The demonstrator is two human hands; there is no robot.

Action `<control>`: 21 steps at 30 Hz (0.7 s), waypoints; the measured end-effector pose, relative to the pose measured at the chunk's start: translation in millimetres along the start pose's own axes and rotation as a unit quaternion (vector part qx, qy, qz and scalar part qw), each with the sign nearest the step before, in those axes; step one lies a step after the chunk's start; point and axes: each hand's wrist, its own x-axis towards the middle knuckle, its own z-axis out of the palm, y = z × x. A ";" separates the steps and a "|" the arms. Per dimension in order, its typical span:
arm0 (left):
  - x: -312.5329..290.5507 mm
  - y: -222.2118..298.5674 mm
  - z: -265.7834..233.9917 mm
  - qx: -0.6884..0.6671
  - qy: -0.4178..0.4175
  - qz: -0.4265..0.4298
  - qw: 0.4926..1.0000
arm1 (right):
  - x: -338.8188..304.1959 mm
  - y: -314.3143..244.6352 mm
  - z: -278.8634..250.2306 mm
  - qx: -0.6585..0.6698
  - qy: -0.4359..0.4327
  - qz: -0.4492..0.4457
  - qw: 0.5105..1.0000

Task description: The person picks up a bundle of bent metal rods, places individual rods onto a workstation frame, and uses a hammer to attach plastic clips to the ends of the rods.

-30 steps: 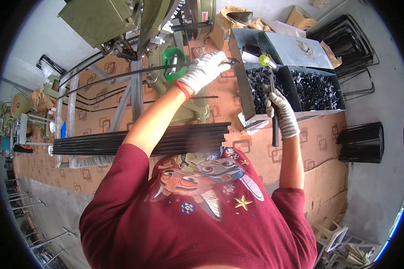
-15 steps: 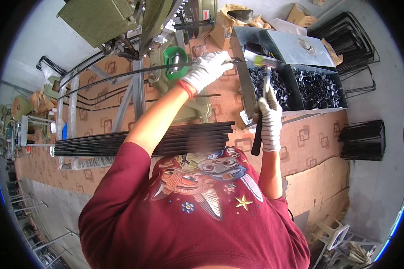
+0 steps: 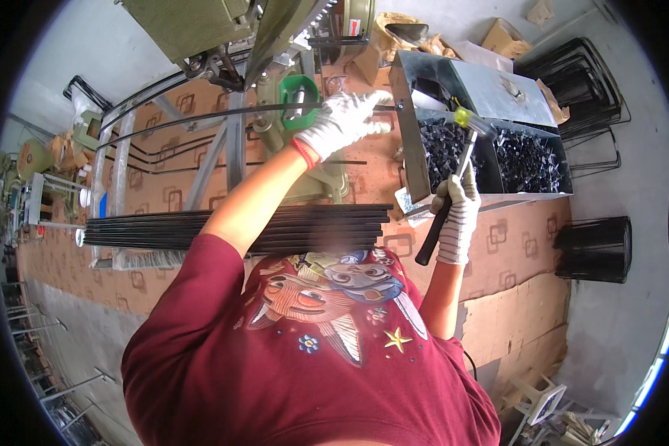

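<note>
My left hand [image 3: 343, 125], in a white knitted glove, is at the right end of a long thin black rod [image 3: 260, 111]. Its fingers are stretched out and apart, one above the rod and one below it. The rod's tip lies close to the left wall of a metal bin [image 3: 416, 157]. My right hand [image 3: 459, 215], also gloved, is closed round the black grip of a hammer [image 3: 464, 157]. The hammer's head, with a yellow-green face, is raised over the bin's compartments, which hold many small black parts [image 3: 528, 160].
A bundle of black rods [image 3: 312, 227] lies across in front of my body. Green machinery [image 3: 193, 30] and a metal frame [image 3: 234, 149] stand ahead and left. A green tray [image 3: 299, 97] sits beyond my left hand. Bent black tubes [image 3: 572, 82] lean on the right wall.
The fingers of my left hand have opened from round the rod. My right hand has moved slightly right with the hammer, whose head is now away from the rod's tip.
</note>
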 end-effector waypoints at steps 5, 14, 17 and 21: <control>-3.0 -7.4 -2.1 0.042 -0.011 -0.044 0.998 | 0.4 15.0 10.1 -0.076 -0.004 -0.023 0.997; -1.6 -16.2 10.8 0.041 0.016 0.011 0.999 | 9.2 6.9 -3.7 -0.032 0.042 -0.034 0.998; -4.7 -19.5 12.5 0.028 0.029 0.028 0.999 | -12.0 15.6 29.3 -0.105 -0.105 0.073 0.986; -4.3 -17.7 15.8 0.087 0.009 0.027 0.996 | -2.5 7.2 2.3 -0.060 -0.012 0.041 0.997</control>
